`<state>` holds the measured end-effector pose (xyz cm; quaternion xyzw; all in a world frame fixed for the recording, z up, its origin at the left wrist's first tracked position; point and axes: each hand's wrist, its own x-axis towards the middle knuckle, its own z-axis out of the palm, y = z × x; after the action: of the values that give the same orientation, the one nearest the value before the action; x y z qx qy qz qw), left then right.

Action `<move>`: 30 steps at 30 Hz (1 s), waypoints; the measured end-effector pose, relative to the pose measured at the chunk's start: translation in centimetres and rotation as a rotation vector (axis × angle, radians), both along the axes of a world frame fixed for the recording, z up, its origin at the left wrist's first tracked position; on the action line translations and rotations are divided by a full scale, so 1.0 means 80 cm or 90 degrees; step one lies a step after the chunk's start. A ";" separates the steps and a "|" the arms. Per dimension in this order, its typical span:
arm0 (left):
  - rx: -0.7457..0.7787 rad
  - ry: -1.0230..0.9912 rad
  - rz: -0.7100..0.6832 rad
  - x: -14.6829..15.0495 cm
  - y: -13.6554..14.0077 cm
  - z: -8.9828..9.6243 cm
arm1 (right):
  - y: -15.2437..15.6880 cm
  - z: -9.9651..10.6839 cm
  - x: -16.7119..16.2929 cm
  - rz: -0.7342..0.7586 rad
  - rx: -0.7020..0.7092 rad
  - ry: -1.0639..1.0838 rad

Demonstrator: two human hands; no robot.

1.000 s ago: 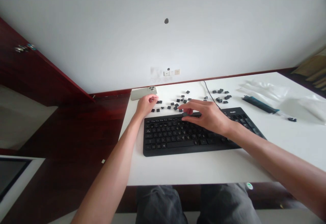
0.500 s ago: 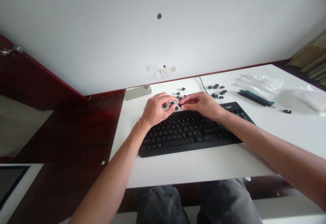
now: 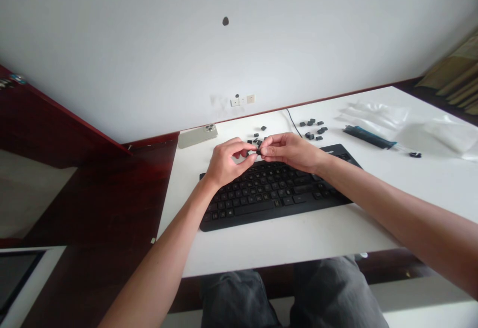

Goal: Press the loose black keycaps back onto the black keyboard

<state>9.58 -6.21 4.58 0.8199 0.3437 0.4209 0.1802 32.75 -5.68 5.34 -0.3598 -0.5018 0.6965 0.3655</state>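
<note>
Above the back edge of a black keyboard (image 3: pixel 257 207), both my hands meet at one small black keycap (image 3: pixel 259 152). My right hand (image 3: pixel 289 150) pinches it from the right between thumb and forefinger. From the left, the thumb and forefinger of my left hand (image 3: pixel 229 161) close on the same keycap. Just behind the fingertips lie several loose keycaps (image 3: pixel 256 135) on the white table, some partly covered by the hands. The keyboard's upper rows are partly hidden by my hands and right forearm.
More loose keycaps (image 3: pixel 309 136) lie behind the keyboard, right of its cable (image 3: pixel 293 121). A phone (image 3: pixel 197 136) rests at the table's back left. On the right are a dark, blue-edged packet (image 3: pixel 369 137), a small black item (image 3: pixel 415 155) and clear plastic bags (image 3: pixel 381 116).
My left thumb and forefinger, apart from the right hand's fingers before, have closed onto the keycap in my right hand. The view has shifted slightly.
</note>
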 end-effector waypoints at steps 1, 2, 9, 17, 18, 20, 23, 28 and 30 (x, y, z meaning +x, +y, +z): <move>-0.005 0.001 -0.001 0.000 0.000 -0.001 | 0.000 0.000 0.000 0.004 -0.001 0.003; -0.011 0.004 -0.001 0.000 0.000 -0.001 | 0.001 0.000 0.001 0.006 0.000 0.005; -0.032 0.000 -0.006 0.000 0.001 -0.003 | 0.001 0.001 0.003 0.001 0.022 -0.035; -0.012 -0.098 0.096 -0.033 0.029 -0.013 | 0.004 -0.002 0.001 -0.072 0.247 -0.198; -0.006 -0.117 0.134 -0.042 0.037 -0.015 | 0.004 -0.004 0.001 -0.078 0.270 -0.213; -0.005 -0.161 0.204 -0.061 0.053 -0.022 | 0.003 -0.009 0.001 -0.085 0.311 -0.238; -0.021 -0.238 0.294 -0.087 0.074 -0.034 | 0.001 -0.016 0.000 -0.092 0.396 -0.290; -0.037 -0.305 0.357 -0.107 0.089 -0.049 | -0.005 -0.015 0.000 -0.075 0.516 -0.360; -0.040 -0.306 0.363 -0.108 0.090 -0.052 | -0.006 -0.011 0.000 -0.063 0.550 -0.387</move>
<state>0.93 0.97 0.39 0.5630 0.5189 0.6240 0.1564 32.76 -6.19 4.46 -0.3852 -0.8087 0.2724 0.3513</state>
